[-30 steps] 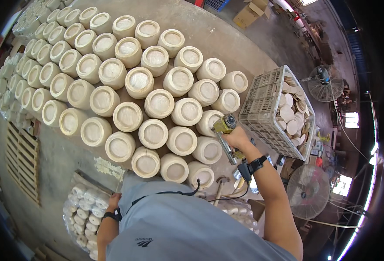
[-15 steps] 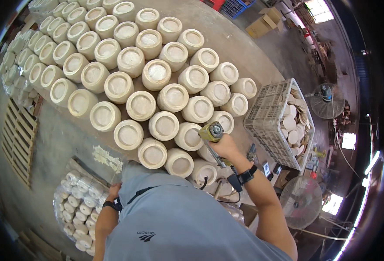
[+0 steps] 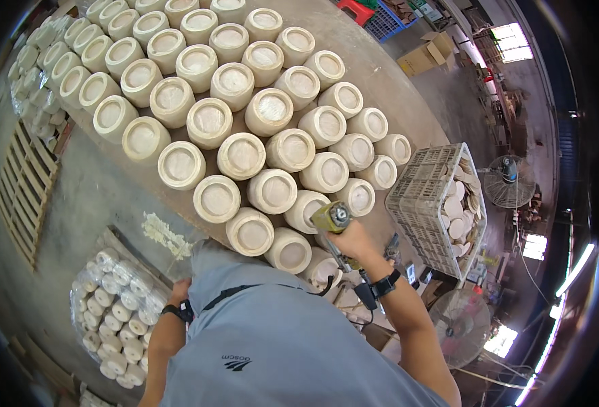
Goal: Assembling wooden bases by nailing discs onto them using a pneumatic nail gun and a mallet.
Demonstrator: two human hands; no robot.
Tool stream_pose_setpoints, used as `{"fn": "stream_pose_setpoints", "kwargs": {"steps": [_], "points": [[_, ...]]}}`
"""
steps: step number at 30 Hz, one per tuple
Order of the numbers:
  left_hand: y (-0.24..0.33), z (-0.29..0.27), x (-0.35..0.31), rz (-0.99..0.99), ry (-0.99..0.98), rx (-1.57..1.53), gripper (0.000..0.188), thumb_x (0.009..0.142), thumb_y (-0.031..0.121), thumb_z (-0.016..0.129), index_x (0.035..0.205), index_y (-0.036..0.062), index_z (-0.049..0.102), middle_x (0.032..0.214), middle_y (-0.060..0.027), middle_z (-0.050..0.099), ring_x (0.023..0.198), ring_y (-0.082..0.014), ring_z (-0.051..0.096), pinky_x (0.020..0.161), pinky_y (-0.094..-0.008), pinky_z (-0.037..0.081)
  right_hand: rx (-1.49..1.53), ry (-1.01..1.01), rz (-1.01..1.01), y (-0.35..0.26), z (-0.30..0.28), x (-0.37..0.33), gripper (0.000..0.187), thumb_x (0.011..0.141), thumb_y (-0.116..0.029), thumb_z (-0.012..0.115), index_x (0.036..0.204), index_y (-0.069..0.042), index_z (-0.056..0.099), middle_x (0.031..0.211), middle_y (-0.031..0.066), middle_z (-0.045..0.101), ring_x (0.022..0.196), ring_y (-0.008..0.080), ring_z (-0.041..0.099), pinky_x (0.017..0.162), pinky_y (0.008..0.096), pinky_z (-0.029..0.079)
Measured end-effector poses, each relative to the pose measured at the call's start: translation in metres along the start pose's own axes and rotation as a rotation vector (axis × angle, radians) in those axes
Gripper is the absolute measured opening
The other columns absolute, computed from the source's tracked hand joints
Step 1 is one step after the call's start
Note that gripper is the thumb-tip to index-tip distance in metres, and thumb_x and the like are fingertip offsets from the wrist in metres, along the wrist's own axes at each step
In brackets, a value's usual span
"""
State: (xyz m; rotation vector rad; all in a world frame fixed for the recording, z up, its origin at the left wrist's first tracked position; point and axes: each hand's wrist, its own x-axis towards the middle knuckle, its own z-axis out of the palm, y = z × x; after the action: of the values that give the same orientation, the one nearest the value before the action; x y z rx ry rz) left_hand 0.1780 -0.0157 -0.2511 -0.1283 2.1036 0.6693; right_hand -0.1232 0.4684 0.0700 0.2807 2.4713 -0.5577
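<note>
My right hand (image 3: pixel 355 243) is closed round the grip of a yellow-green nail gun (image 3: pixel 331 217) with a metal magazine below its head. The tool is over the near right edge of rows of round, pale wooden pots (image 3: pixel 250 231), each with a shallow round recess on top. It partly covers one pot and cannot be seen touching it. Down at my left side, my left hand (image 3: pixel 180 292) is beside my grey shirt, its fingers mostly hidden. Each wrist wears a dark band.
A plastic crate (image 3: pixel 427 203) full of flat wooden discs stands right of the pots. Plastic-wrapped wooden pieces (image 3: pixel 113 312) lie at lower left, near a slatted pallet (image 3: pixel 26 190). Two fans (image 3: pixel 459 319) and a cardboard box (image 3: pixel 427 55) are at the right.
The view has shifted, so the near pots and the crate sit a little further right in the picture. My right hand still holds the nail gun, now slightly further right and lower.
</note>
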Motion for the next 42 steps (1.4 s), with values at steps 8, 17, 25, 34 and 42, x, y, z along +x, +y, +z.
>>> {"fn": "stream_pose_setpoints", "kwargs": {"steps": [8,17,25,34,42], "points": [[-0.013,0.001,0.006,0.225,0.224,-0.002,0.039,0.084,0.017,0.067,0.122,0.0066,0.066,0.107,-0.0193,0.072,0.103,-0.0401,0.068,0.089,-0.0478,0.054,-0.003,-0.001,0.025,-0.007,0.016,0.0,0.045,0.081,-0.043,0.075,0.104,-0.004,0.077,0.097,0.0271,0.074,0.096,0.0421,0.072,0.085,0.047,0.057],[-0.013,0.005,-0.025,0.137,0.211,-0.107,0.036,0.086,0.029,0.066,0.114,0.0079,0.069,0.104,-0.023,0.071,0.099,-0.0425,0.068,0.085,-0.0478,0.055,0.348,0.139,0.139,0.006,-0.047,0.041,0.022,0.083,-0.017,0.077,0.09,0.004,0.073,0.064,0.0083,0.066,0.045,0.0169,0.06,0.046,0.034,0.047],[-0.018,0.032,-0.085,-0.073,0.194,-0.33,0.032,0.089,0.026,0.065,0.113,0.0066,0.07,0.103,-0.0234,0.071,0.097,-0.0411,0.069,0.084,-0.0451,0.055,0.317,0.116,0.205,-0.003,-0.084,0.126,0.027,0.081,-0.017,0.078,0.078,0.007,0.068,0.06,0.0087,0.062,0.043,0.0188,0.058,0.042,0.0349,0.045],[-0.014,0.03,-0.095,-0.15,0.187,-0.403,0.03,0.09,0.025,0.065,0.113,0.0058,0.07,0.102,-0.0232,0.072,0.095,-0.0403,0.069,0.083,-0.0441,0.055,0.336,0.115,0.224,-0.002,-0.071,0.12,0.023,0.084,-0.015,0.076,0.088,0.007,0.069,0.063,0.0084,0.062,0.044,0.0181,0.057,0.042,0.0349,0.046],[-0.018,0.025,-0.103,-0.146,0.186,-0.416,0.029,0.091,0.024,0.065,0.112,0.0051,0.07,0.101,-0.0231,0.072,0.094,-0.0395,0.07,0.082,-0.0432,0.055,0.324,0.098,0.036,-0.016,-0.074,0.088,0.032,0.081,-0.022,0.075,0.1,0.002,0.073,0.073,0.0116,0.07,0.056,0.0204,0.067,0.052,0.0372,0.053]]}}
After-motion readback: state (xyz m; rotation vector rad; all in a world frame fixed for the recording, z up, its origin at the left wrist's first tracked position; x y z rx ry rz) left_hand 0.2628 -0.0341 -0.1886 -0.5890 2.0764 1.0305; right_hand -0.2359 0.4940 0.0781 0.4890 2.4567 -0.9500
